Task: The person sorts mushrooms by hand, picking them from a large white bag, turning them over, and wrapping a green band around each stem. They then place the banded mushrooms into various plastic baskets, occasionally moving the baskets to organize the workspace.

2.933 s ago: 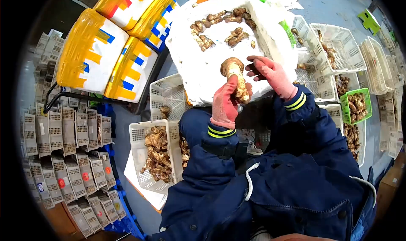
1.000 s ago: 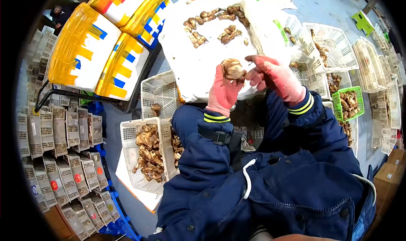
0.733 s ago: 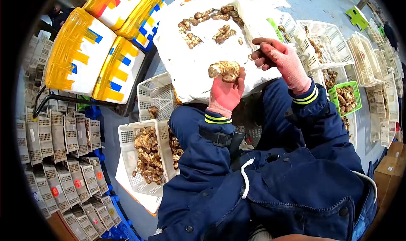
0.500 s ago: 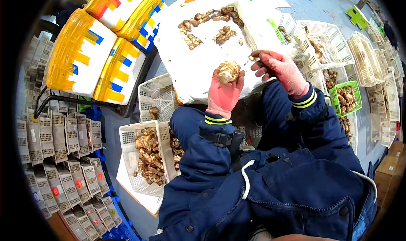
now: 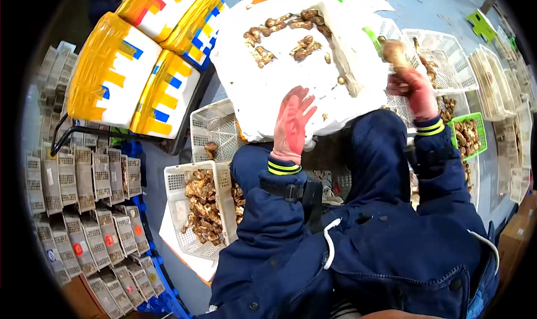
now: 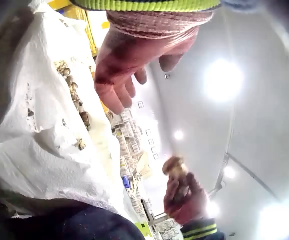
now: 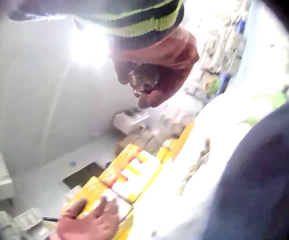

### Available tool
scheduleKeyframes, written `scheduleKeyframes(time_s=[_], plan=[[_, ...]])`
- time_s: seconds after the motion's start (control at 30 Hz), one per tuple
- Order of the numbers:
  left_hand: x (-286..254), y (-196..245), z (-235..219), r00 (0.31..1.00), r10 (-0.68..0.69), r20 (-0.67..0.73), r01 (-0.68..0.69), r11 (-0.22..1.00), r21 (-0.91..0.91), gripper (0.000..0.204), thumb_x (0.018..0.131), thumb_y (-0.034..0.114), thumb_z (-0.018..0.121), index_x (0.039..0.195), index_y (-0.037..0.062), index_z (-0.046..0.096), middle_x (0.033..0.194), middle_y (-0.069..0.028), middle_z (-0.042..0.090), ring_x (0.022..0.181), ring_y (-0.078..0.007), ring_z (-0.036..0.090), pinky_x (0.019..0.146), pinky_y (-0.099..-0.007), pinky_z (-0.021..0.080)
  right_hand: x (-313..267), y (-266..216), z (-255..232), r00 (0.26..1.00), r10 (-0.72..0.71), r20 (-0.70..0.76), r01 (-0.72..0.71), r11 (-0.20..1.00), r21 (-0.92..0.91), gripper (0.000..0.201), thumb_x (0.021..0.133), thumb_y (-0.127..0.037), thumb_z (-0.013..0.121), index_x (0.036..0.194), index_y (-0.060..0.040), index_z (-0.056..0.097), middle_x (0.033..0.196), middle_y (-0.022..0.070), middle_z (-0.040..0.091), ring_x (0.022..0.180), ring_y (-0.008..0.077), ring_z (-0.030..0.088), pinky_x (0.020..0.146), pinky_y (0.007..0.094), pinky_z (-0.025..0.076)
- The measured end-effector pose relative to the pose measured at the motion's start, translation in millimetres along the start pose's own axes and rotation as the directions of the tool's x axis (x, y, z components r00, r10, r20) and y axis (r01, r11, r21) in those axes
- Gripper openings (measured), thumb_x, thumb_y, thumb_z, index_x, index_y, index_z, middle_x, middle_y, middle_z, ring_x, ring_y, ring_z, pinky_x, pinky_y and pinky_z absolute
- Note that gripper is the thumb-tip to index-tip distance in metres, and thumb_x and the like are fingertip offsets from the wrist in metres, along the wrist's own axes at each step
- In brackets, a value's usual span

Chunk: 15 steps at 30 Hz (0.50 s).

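The left hand, in a pink glove, is held palm up with spread fingers above the near part of the white-lined box; nothing lies in it. Out to the right, over the white baskets, the gloved right hand grips a large mushroom by its stem, cap pointing away. The left wrist view shows the same mushroom upright in the right hand. Smaller brown mushrooms lie in rows and a cluster on the white lining. A few small bits are scattered near the box's right side.
White baskets and a green basket of mushrooms stand at the right. Left of the legs is a filled basket. Taped foam boxes sit on a cart at upper left, above stacked crates.
The large mushroom has passed from the left hand to the right, which has moved off to the right with it. The left hand's fingers have spread, and the hand is empty.
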<state>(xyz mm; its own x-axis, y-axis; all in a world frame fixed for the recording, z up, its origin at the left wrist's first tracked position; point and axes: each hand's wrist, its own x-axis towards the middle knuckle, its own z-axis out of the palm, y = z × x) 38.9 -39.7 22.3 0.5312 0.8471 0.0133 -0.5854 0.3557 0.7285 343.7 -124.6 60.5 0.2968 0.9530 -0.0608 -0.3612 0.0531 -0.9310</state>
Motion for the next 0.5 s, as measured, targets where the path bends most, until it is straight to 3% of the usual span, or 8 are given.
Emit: scheduleKeyframes(time_s=[0.1, 0.13, 0.27, 0.3, 0.4, 0.43, 0.47, 0.5], plan=[[-3, -2, -9, 0.992, -0.126, -0.029, 0.123, 0.988, -0.09, 0.045, 0.094, 0.032, 0.046, 0.125, 0.0004, 0.043, 0.121, -0.0172, 0.052, 0.109, -0.029, 0.053, 0.095, -0.0406, 0.043, 9, 52, -135, 0.888, 0.08, -0.453, -0.035, 0.994, 0.106, 0.024, 0.087, -0.022, 0.053, 0.1, -0.0038, 0.058, 0.082, 0.008, 0.065, 0.069, 0.019, 0.062, 0.063, 0.0301, 0.05], [-3, -7, -12, 0.992, -0.119, -0.045, 0.114, 0.989, -0.093, 0.045, 0.094, 0.032, 0.046, 0.125, 0.0004, 0.043, 0.121, -0.0172, 0.052, 0.109, -0.029, 0.053, 0.095, -0.0406, 0.043, -3, 73, -158, 0.877, 0.057, -0.477, -0.105, 0.992, -0.075, 0.024, 0.086, -0.023, 0.052, 0.099, -0.004, 0.058, 0.078, 0.0075, 0.064, 0.063, 0.0188, 0.061, 0.059, 0.0302, 0.05], [1, -17, -19, 0.978, -0.187, -0.093, 0.178, 0.98, -0.092, 0.042, 0.094, 0.031, 0.046, 0.123, 0.0007, 0.044, 0.119, -0.0172, 0.052, 0.107, -0.0268, 0.054, 0.094, -0.0396, 0.044, -25, 241, -304, 0.63, 0.551, -0.548, -0.45, 0.833, 0.321, 0.016, 0.083, -0.025, 0.057, 0.083, -0.0102, 0.061, 0.069, 0.0049, 0.06, 0.058, 0.0213, 0.058, 0.051, 0.0333, 0.049], [1, -17, -21, 0.972, -0.208, -0.105, 0.199, 0.976, -0.094, 0.042, 0.094, 0.032, 0.046, 0.123, 0.0008, 0.045, 0.119, -0.017, 0.053, 0.107, -0.0264, 0.054, 0.094, -0.0393, 0.044, -42, 237, -298, 0.81, 0.249, -0.53, -0.562, 0.587, -0.582, 0.018, 0.082, -0.025, 0.057, 0.087, -0.0083, 0.06, 0.073, 0.0086, 0.061, 0.062, 0.0246, 0.06, 0.054, 0.0366, 0.049], [3, -14, -29, 0.966, -0.228, -0.122, 0.214, 0.97, -0.115, 0.041, 0.094, 0.032, 0.046, 0.122, 0.0013, 0.045, 0.118, -0.0156, 0.053, 0.107, -0.0254, 0.054, 0.093, -0.0383, 0.044, -22, 257, -318, 0.542, 0.333, -0.772, -0.664, 0.733, -0.15, 0.036, 0.072, -0.025, 0.065, 0.101, -0.0059, 0.055, 0.086, 0.0183, 0.063, 0.076, 0.0344, 0.062, 0.065, 0.0452, 0.05], [3, -12, -32, 0.966, -0.227, -0.125, 0.209, 0.968, -0.141, 0.041, 0.094, 0.032, 0.046, 0.122, 0.0014, 0.045, 0.118, -0.0153, 0.053, 0.107, -0.0252, 0.054, 0.093, -0.0381, 0.045, -11, 234, -317, 0.8, 0.203, -0.565, -0.6, 0.264, -0.755, 0.041, 0.07, -0.021, 0.067, 0.106, -0.0104, 0.054, 0.088, 0.0197, 0.063, 0.079, 0.0359, 0.062, 0.068, 0.0459, 0.049], [3, -10, -35, 0.966, -0.225, -0.125, 0.203, 0.965, -0.169, 0.041, 0.094, 0.032, 0.045, 0.122, 0.0016, 0.045, 0.118, -0.015, 0.053, 0.107, -0.0251, 0.054, 0.093, -0.038, 0.045, 3, 206, -313, 0.928, 0.282, -0.245, -0.146, -0.329, -0.933, 0.048, 0.067, -0.018, 0.07, 0.111, -0.0149, 0.052, 0.09, 0.021, 0.062, 0.082, 0.0374, 0.061, 0.071, 0.0467, 0.049], [3, -6, -37, 0.964, -0.222, -0.148, 0.198, 0.967, -0.159, 0.041, 0.094, 0.033, 0.045, 0.122, 0.0018, 0.046, 0.117, -0.0142, 0.054, 0.107, -0.0251, 0.055, 0.092, -0.0379, 0.045, 35, 175, -297, 0.905, 0.22, -0.365, -0.235, -0.457, -0.858, 0.046, 0.067, -0.014, 0.069, 0.11, -0.0115, 0.052, 0.087, 0.0182, 0.062, 0.083, 0.0364, 0.061, 0.07, 0.0441, 0.049]])
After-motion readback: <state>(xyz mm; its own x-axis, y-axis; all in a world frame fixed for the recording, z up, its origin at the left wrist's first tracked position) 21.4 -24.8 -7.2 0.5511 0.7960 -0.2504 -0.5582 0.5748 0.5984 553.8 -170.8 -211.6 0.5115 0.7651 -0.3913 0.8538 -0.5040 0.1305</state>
